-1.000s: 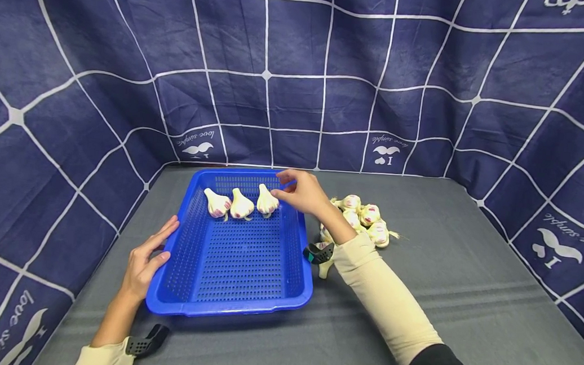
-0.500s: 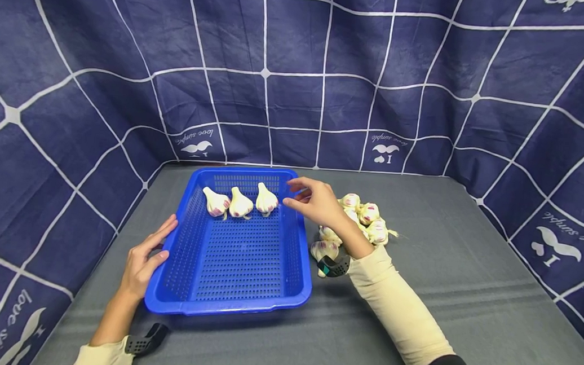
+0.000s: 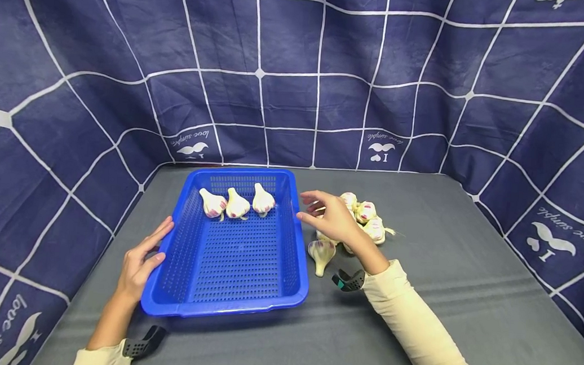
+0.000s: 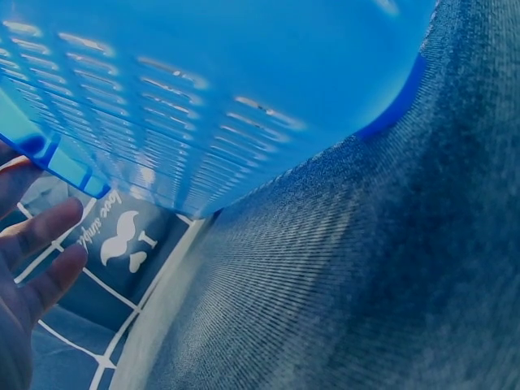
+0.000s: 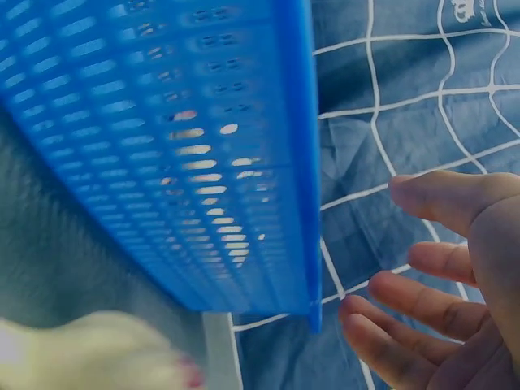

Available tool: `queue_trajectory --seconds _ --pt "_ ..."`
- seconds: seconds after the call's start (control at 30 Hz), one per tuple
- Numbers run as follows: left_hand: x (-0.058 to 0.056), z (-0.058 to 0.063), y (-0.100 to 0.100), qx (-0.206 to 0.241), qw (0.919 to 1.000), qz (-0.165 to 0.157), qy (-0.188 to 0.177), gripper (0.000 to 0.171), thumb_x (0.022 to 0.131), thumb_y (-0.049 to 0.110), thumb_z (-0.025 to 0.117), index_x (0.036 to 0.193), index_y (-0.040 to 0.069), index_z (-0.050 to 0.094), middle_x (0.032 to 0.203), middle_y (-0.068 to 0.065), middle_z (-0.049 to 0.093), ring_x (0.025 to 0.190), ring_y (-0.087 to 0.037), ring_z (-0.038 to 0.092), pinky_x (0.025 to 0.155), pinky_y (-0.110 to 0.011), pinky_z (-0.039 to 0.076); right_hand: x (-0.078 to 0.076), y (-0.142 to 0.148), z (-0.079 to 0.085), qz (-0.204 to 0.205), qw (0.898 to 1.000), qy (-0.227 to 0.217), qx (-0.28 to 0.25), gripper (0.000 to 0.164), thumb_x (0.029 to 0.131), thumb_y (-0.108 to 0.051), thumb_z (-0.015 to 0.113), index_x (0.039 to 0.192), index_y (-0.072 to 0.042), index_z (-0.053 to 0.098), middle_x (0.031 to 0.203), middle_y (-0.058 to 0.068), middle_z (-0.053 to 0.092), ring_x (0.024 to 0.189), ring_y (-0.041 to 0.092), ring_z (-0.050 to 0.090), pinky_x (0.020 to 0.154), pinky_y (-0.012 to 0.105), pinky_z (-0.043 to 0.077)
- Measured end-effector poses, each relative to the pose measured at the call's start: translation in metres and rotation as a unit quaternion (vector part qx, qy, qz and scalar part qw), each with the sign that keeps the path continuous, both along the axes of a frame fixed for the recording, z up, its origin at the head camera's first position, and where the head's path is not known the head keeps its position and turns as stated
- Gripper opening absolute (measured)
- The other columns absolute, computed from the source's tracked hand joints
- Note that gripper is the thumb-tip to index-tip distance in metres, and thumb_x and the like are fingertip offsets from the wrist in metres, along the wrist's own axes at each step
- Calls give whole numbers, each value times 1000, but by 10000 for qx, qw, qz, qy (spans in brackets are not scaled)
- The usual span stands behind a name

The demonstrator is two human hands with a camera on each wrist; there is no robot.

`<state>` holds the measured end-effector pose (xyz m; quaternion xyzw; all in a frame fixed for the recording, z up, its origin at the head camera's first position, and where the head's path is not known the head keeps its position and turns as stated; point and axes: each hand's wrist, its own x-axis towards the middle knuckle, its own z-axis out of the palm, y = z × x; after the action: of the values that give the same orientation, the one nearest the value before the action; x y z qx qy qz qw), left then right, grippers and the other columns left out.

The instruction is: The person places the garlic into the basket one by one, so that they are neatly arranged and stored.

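Note:
Three garlic bulbs lie in a row at the far end of a blue plastic basket, the right one a little apart from the other two. At the basket's left rim, my left hand rests its extended fingers against the outside. My right hand, holding nothing, hovers just right of the basket with fingers loosely bent and apart. Under and behind it lies a pile of garlic bulbs, partly hidden by the hand. One bulb lies nearest the basket's right side. The right wrist view shows the fingers spread, touching nothing.
A grey cloth covers the table. Dark blue curtains with white grid lines stand behind and at both sides. The basket's perforated wall rises beside the left hand.
My right hand has moved right, from beside the right bulb in the basket, over the rim to the pile. The left hand has stayed at the left rim.

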<state>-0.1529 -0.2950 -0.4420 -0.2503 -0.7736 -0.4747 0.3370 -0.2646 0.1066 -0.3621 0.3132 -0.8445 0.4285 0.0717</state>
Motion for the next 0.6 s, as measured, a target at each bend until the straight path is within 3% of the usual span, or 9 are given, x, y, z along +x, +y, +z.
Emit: queue_trajectory --seconds 0.23,0.43,0.6 --pt "-1 -1 0 20 10000 18 -8 52 79 -8 47 130 -11 58 139 -27 51 131 -13 51 84 -16 40 5 19 -12 256 9995 0 200 49 86 -13 75 129 4 59 110 19 67 100 39 67 85 44 54" --pt "0 -1 -1 11 10000 34 -18 52 79 -8 47 130 -11 58 139 -26 52 131 -13 51 85 -16 40 9 34 -23 510 9983 140 251 44 86 -11 75 124 6 61 108 18 69 95 35 68 84 41 54" --pt "0 -2 0 9 10000 43 -20 52 79 -7 47 130 -11 58 139 -26 52 131 -13 50 84 -16 40 13 45 -31 661 9949 385 655 39 86 -12 75 119 4 64 109 19 68 94 29 69 83 38 55"
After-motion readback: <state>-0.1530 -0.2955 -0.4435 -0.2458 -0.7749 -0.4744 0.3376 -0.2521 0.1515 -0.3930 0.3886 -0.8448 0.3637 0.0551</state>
